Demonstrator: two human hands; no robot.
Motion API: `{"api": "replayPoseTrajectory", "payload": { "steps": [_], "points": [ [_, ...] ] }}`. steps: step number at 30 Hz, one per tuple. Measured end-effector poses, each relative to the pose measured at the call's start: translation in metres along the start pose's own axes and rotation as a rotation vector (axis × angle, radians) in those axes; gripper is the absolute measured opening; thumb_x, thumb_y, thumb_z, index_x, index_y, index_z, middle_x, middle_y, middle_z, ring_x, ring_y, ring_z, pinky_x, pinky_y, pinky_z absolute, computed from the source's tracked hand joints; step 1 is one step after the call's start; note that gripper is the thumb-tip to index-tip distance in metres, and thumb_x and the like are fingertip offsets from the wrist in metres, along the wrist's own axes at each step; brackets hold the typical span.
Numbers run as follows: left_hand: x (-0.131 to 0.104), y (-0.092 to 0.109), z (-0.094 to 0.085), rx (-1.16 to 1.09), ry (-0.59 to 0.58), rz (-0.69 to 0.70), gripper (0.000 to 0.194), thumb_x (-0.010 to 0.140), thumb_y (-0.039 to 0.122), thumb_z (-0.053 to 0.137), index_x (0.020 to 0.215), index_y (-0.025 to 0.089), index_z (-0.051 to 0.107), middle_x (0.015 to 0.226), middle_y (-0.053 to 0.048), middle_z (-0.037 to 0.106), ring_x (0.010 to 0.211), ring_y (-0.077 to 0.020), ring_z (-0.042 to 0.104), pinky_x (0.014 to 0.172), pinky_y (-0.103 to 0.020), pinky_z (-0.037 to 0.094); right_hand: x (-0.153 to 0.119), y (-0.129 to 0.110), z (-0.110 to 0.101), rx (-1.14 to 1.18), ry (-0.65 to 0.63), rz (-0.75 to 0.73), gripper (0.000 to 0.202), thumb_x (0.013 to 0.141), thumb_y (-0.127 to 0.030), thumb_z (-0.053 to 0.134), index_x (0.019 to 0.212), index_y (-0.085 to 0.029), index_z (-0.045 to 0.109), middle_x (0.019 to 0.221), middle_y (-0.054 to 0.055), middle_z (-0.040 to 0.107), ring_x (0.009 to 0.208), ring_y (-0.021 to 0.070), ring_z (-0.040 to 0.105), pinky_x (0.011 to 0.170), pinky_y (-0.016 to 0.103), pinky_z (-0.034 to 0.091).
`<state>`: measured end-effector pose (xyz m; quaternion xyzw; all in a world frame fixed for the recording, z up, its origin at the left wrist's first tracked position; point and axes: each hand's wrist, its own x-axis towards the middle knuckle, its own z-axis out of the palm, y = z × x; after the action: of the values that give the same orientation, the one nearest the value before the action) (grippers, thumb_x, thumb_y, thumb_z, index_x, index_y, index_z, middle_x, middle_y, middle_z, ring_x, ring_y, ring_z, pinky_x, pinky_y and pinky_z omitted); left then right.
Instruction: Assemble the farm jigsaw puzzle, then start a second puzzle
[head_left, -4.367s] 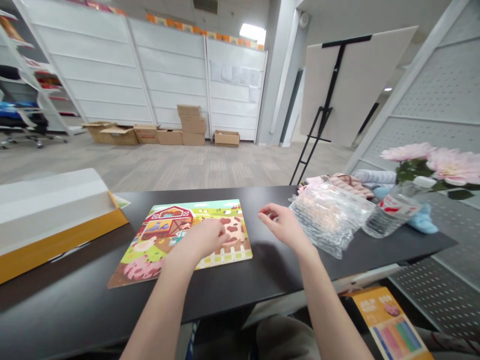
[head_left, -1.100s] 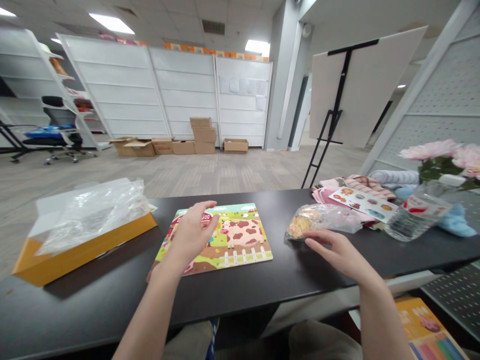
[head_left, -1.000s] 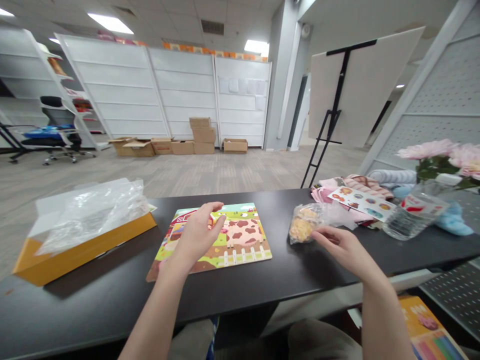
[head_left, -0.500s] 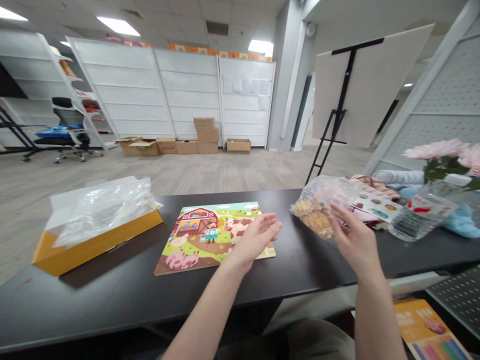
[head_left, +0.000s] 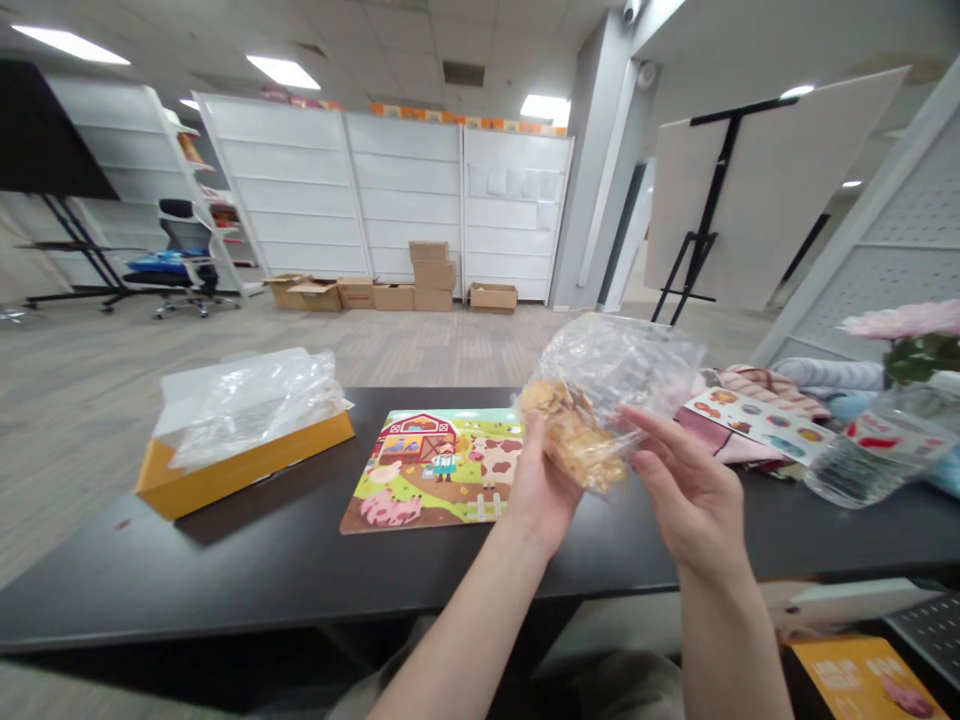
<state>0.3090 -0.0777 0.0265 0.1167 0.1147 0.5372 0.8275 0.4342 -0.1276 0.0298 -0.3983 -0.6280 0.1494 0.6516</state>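
A clear plastic bag (head_left: 577, 440) with golden-brown, crisp-looking pieces in its lower part is lifted above the black table. My left hand (head_left: 547, 490) cups it from the left and below, the thumb up along its side and the other fingers partly hidden. On the right, my right hand (head_left: 694, 490) pinches the bag's clear film between thumb and fingers. Left of the bag lies a flat farm-scene board (head_left: 427, 470) showing a barn, a farmer, a cow and a pig. My left hand and forearm hide part of its right side.
An orange box (head_left: 255, 475) with crumpled clear plastic stands on the table's left. To the right are a sticker sheet (head_left: 757, 420), folded cloths (head_left: 780, 385), a clear bottle (head_left: 855, 460) and pink flowers (head_left: 911, 325). An orange package (head_left: 862, 680) lies below the table edge.
The bag has come up off the table and moved left. My left hand has gone from open above the board to holding the bag. The camera view has shifted slightly left.
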Motion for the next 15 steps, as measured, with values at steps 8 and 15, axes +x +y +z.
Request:
{"api": "replayPoseTrajectory", "payload": {
  "steps": [8, 15],
  "points": [
    [0.002, 0.075, -0.041, 0.244, 0.239, 0.346, 0.05, 0.083, 0.025, 0.077, 0.13, 0.026, 0.062, 0.113, -0.003, 0.077, 0.094, -0.0194, 0.075, 0.089, -0.033, 0.059, 0.014, -0.022, 0.018, 0.022, 0.101, -0.102, 0.013, 0.092, -0.025, 0.068, 0.098, -0.029, 0.079, 0.125, 0.005, 0.07, 0.119, 0.0254, 0.065, 0.102, 0.042, 0.052],
    [-0.01, 0.116, -0.058, 0.422, 0.124, 0.241, 0.053, 0.079, 0.025, 0.08, 0.129, 0.022, 0.063, 0.115, -0.007, 0.077, 0.099, -0.0225, 0.075, 0.093, -0.034, 0.059, 0.039, -0.024, 0.019, -0.301, -0.117, -0.125, 0.015, 0.094, -0.027, 0.065, 0.103, -0.026, 0.076, 0.111, 0.006, 0.074, 0.104, 0.0235, 0.069, 0.091, 0.037, 0.055]
  ]
}}
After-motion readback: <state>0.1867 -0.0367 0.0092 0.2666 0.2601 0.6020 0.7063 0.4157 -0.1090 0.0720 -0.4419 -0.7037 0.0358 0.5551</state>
